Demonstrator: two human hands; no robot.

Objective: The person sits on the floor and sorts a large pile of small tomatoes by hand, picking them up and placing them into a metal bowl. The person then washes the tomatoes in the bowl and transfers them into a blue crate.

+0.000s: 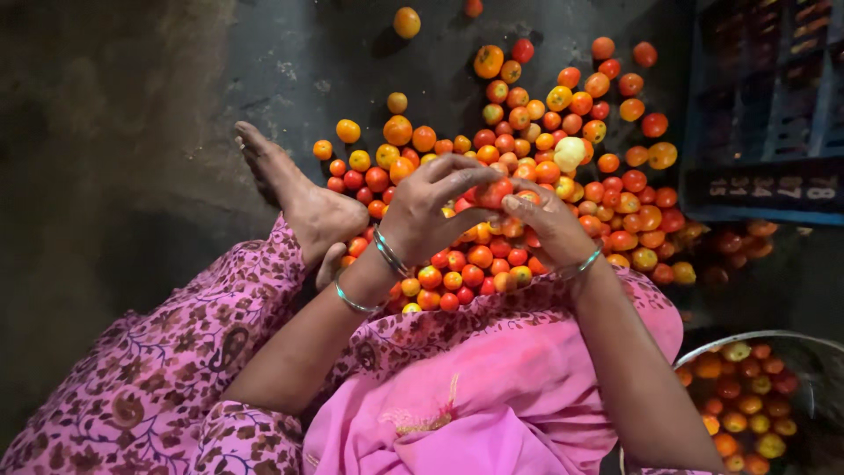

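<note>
My left hand point(431, 209) and my right hand point(552, 224) meet over a heap of tomatoes point(563, 167) on the dark floor. Both hold one red tomato point(492, 192) between their fingertips. Metal bangles ring both wrists. The heap mixes red, orange and yellow tomatoes, with one pale yellow-green one point(569, 152) near its middle. More tomatoes lie under my hands, partly hidden.
My bare foot point(294, 198) rests on the floor left of the heap, below pink patterned cloth on my legs. A metal bowl point(747, 339) of tomatoes stands at the lower right. A blue plastic crate point(765, 189) stands at the upper right. Stray tomatoes point(406, 22) lie farther off.
</note>
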